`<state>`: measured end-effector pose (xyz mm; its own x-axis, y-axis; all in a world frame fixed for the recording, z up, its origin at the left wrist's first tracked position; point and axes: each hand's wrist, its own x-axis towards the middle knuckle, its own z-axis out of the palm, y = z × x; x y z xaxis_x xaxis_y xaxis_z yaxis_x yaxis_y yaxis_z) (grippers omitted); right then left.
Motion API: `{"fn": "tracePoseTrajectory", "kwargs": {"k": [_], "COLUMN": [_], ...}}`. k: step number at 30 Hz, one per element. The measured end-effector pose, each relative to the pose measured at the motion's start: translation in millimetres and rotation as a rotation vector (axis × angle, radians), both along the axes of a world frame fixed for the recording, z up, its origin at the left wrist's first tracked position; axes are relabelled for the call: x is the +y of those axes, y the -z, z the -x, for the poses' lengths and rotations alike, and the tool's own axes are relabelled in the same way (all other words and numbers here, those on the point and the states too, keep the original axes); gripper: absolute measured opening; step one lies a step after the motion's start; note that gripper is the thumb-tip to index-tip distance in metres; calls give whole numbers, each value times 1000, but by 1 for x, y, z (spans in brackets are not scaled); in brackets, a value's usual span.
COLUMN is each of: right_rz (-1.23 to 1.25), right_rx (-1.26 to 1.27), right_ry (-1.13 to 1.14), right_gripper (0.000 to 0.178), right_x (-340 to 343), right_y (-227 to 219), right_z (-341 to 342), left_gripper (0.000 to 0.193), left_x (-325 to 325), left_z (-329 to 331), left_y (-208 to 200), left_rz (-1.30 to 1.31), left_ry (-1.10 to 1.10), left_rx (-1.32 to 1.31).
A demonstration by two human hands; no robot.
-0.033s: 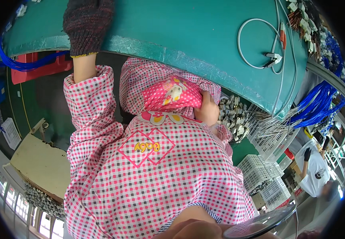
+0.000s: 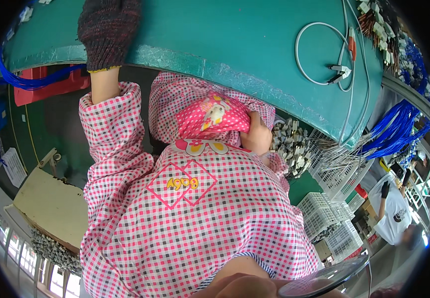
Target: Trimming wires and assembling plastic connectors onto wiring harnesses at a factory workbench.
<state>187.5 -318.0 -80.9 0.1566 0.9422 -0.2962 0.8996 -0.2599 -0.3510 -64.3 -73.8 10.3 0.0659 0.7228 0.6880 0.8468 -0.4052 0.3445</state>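
My left hand, in a dark knitted glove with a yellow hem, rests over the near edge of the green table at the upper left. Its fingers run past the picture's upper border, so their pose is hidden. At my waist, my bare right hand reaches into a pink polka-dot pocket with a printed animal figure, on the front of my checked smock. The pocket cloth bulges and covers the fingers; whether they hold anything cannot be seen.
On the table's right lies a grey cable with clips. Blue wire bundles hang beyond its right corner, beside white crates and heaped connectors. A red bin and a cream board are at left. Another person is far right.
My right hand and the pocket cloth have shifted very slightly to the left and up. My gloved left hand stays almost in place.
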Motion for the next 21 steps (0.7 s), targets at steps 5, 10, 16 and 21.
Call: {"fn": "tracePoseTrajectory", "kwargs": {"k": [5,10,16,21], "right_rz": [190,230,-155,362], "right_rx": [87,661,239,22], "right_ry": [-7,170,-323,-80], "right_gripper": [39,43,33,41], "right_x": [7,-10,37,50], "right_y": [7,7,-69,-39], "right_z": [6,-32,-17,-1], "left_gripper": [19,19,18,19], "left_x": [-2,3,-1,-1], "left_z": [-1,-3,10,3], "left_y": [0,9,-1,-1], "left_rz": [7,-41,-34,-64], "left_ry": [-11,22,-9,13], "left_rx": [-9,11,22,9]}}
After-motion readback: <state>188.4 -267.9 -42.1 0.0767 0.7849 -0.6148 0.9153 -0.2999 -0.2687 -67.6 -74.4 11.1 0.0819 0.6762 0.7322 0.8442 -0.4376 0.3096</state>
